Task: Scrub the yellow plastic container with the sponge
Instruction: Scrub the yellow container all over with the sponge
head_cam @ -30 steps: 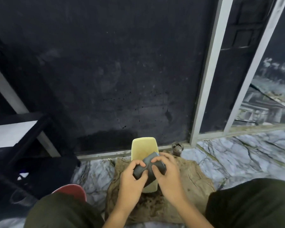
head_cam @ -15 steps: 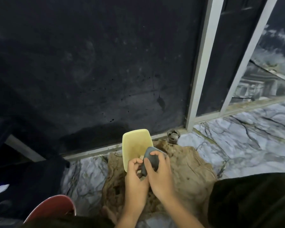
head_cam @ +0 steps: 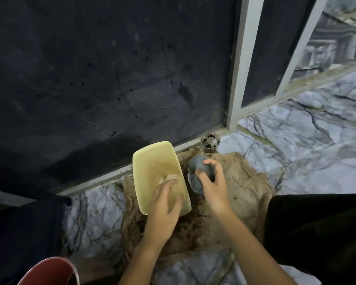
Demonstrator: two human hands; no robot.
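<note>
The yellow plastic container (head_cam: pixel 152 161) lies tilted on a brown cloth, with its open side up. My left hand (head_cam: pixel 162 208) reaches over its near end, fingers curled inside the container and thumb by the right rim, holding it. A small tan crumpled piece (head_cam: pixel 170 177) sits at those fingertips. Just right of the container, my right hand (head_cam: pixel 214 188) grips the dark grey sponge (head_cam: pixel 195 167), squeezed in its fingers and clear of the container.
The stained brown cloth (head_cam: pixel 240 182) covers a marble floor (head_cam: pixel 296 140). A small dirty cup (head_cam: pixel 210 142) stands by the dark wall panel (head_cam: pixel 111 68) and white frame post (head_cam: pixel 240 79). A red bowl (head_cam: pixel 49 272) is at bottom left, my dark-clothed knee (head_cam: pixel 317 233) at right.
Both hands held the grey sponge over the container. Now the right hand has carried it off to the container's right, and the left hand has gone into the container.
</note>
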